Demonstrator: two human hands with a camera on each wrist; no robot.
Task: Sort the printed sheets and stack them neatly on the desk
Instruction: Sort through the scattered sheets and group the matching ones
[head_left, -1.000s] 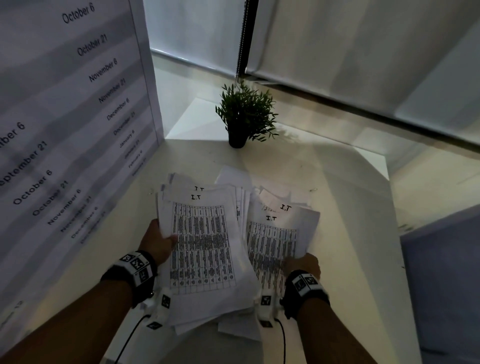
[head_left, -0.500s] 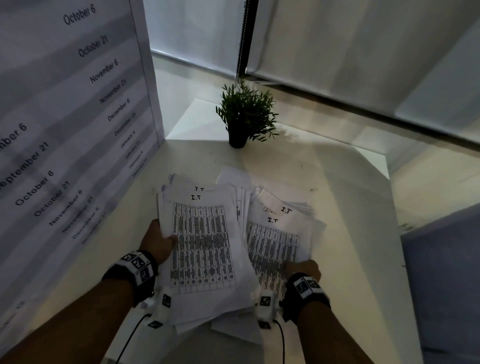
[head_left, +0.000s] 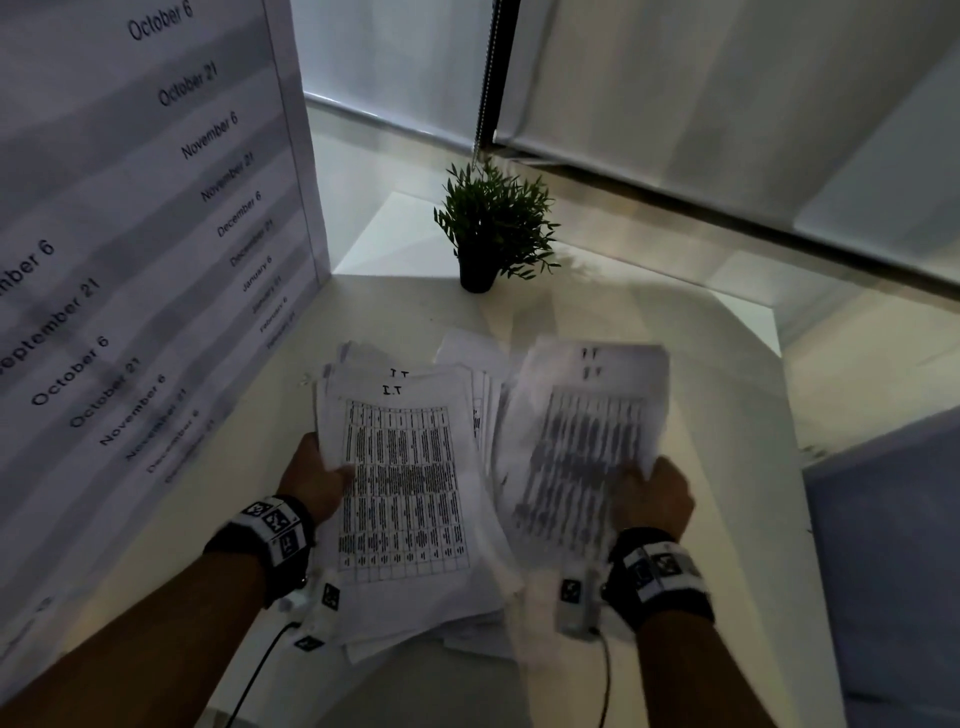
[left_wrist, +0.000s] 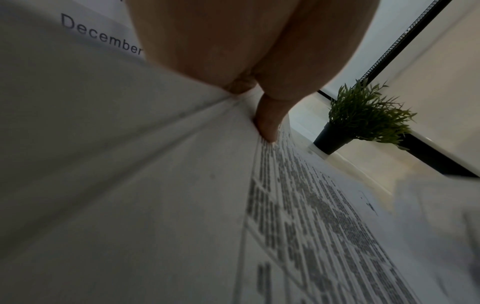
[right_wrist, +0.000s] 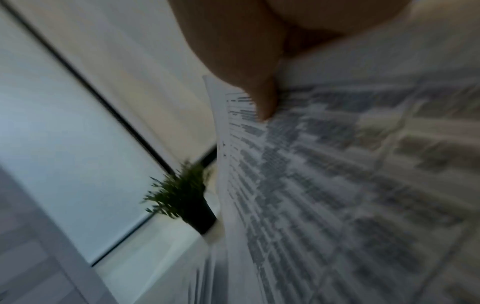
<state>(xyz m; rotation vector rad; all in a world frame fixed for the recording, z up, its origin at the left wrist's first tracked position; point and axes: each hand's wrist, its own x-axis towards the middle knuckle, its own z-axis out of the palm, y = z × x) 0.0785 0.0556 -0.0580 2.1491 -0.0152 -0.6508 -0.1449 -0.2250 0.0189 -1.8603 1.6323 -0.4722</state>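
**Paper bundle splits off to the right**

White printed sheets (head_left: 400, 483) stay pinched in the left hand (head_left: 317, 475) over the desk (head_left: 727, 415). The right hand (head_left: 657, 493) has lifted its gripped, blurred bundle (head_left: 582, 431) rightward, likely starting a separate stack.

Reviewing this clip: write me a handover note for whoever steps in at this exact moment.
Left hand: holds the left batch of sheets by its left edge, thumb on top.
Right hand: grips the right batch at its lower right corner; that batch is blurred, likely in motion.
More sheets lie fanned out under and behind both batches on the desk. A potted plant stands at the back.
Done: sheets split into two batches, both headed "I.T".
Left: square up the edges and lay one neat stack on the desk.
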